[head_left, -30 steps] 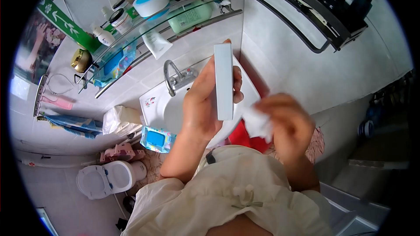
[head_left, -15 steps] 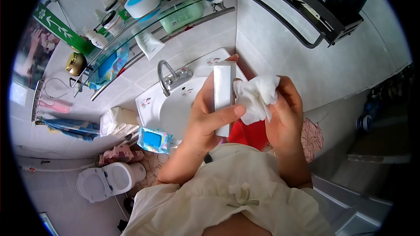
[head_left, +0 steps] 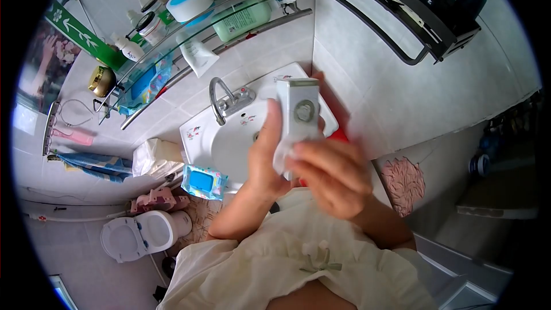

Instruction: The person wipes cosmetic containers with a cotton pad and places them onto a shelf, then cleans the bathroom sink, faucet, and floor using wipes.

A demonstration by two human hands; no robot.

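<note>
My left hand (head_left: pixel 265 158) is closed around a white rectangular box (head_left: pixel 298 95), held upright above the sink. The box's face, with a grey round mark, is turned toward me. My right hand (head_left: pixel 333 178), slightly blurred, presses a white wet wipe (head_left: pixel 282 154) against the lower part of the box. Its fingers hide most of the wipe. Beneath my hands is the white sink (head_left: pixel 224 143) with its chrome faucet (head_left: pixel 221 103). By the sink's near-left corner sits a wet-wipe pack (head_left: pixel 204 182) with a blue lid.
A glass shelf (head_left: pixel 178 40) with several jars and tubes hangs above the sink. At the upper right juts a black wall rack (head_left: pixel 413 17). A toilet (head_left: pixel 155 232) stands lower left, and a pink cloth (head_left: pixel 404 183) lies to the right. Something red (head_left: pixel 338 136) shows behind my hands.
The box has turned from its narrow side to its marked face. My right hand has moved left and down, bringing the wipe from beside the box onto its lower part.
</note>
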